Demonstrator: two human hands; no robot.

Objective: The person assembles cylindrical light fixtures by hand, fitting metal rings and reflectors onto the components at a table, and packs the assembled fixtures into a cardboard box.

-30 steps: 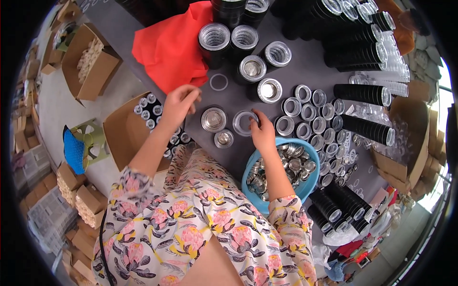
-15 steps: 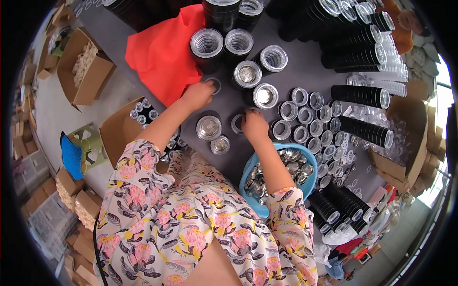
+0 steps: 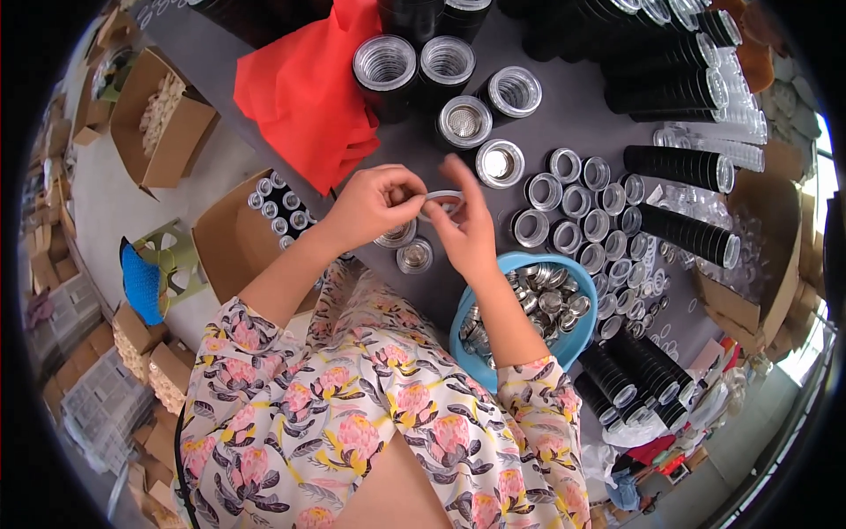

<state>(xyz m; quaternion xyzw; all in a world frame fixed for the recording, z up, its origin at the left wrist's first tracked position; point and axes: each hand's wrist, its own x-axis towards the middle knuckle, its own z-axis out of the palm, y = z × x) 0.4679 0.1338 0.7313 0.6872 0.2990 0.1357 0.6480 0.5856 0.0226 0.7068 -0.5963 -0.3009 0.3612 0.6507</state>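
Observation:
My left hand (image 3: 374, 204) and my right hand (image 3: 465, 231) meet above the dark grey table (image 3: 590, 115), both pinching a thin clear ring (image 3: 443, 201) held between their fingertips. Directly under the hands sit two small round metal tins (image 3: 414, 256); one is partly hidden by my left hand. A blue bowl (image 3: 465, 328) full of shiny metal lids lies beneath my right forearm.
A red cloth (image 3: 308, 88) lies at the table's left. Tall black tin stacks (image 3: 385, 63) stand behind, rows of open tins (image 3: 582, 203) and lying black stacks (image 3: 687, 234) to the right. Cardboard boxes (image 3: 233, 238) stand on the floor at left.
Both hands rose from the table surface and came together; the left hand picked up a clear ring, and the right hand now pinches it too.

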